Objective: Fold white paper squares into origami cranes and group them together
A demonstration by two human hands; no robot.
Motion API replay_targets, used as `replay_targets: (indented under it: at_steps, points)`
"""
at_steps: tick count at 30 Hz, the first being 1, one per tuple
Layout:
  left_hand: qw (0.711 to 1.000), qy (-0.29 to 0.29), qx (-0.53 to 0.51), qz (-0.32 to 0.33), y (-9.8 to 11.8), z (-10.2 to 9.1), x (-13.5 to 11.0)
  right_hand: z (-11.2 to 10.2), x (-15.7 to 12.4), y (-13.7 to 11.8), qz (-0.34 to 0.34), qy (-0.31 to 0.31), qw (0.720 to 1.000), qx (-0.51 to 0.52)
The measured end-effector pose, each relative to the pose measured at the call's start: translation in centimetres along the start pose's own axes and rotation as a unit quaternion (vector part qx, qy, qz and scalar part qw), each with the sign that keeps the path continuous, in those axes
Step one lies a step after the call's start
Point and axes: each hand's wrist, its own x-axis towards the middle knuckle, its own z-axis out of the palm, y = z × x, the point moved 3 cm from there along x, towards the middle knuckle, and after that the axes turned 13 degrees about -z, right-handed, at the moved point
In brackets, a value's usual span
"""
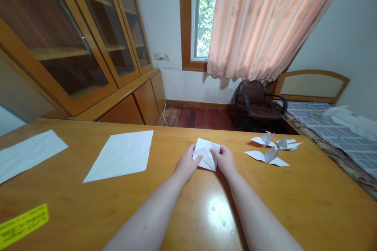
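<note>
A small folded sheet of white paper [206, 156] is held between my two hands, over the middle of the wooden table [188, 219]. Crease lines fan across its face toward the lower right corner. My left hand [188, 160] grips its left edge, thumb on top and fingers behind. On the opposite edge my right hand [226, 159] pinches it the same way, the thumb pressed on the upper surface. The fingers under the paper are hidden.
Several folded paper cranes [269, 156] stand at the table's right. Flat white sheets, one nearer [122, 157] and one at the far left [32, 153], lie to the left, with a yellow label [23, 225] in front. Beyond are a cabinet [118, 86], an armchair [256, 102] and a bed [332, 125].
</note>
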Motion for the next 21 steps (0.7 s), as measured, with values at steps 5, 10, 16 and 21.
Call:
replay_targets:
  at_steps: [5, 10, 16, 21]
  points:
    - [0.996, 0.020, 0.085, 0.004, -0.19, -0.21, -0.03, -0.34, 0.16, 0.40, -0.024, -0.031, 0.981, -0.192]
    - [0.985, 0.042, 0.167, 0.019, -0.06, -0.26, -0.12, -0.32, 0.11, 0.44, -0.029, -0.045, 0.966, -0.253]
    - [0.967, 0.053, 0.249, 0.001, -0.10, -0.17, -0.10, -0.35, 0.10, 0.76, -0.046, -0.043, 0.969, -0.240]
    - [0.968, 0.044, 0.248, 0.018, -0.45, 0.02, 0.00, -0.49, 0.14, 0.50, -0.079, -0.022, 0.966, -0.246]
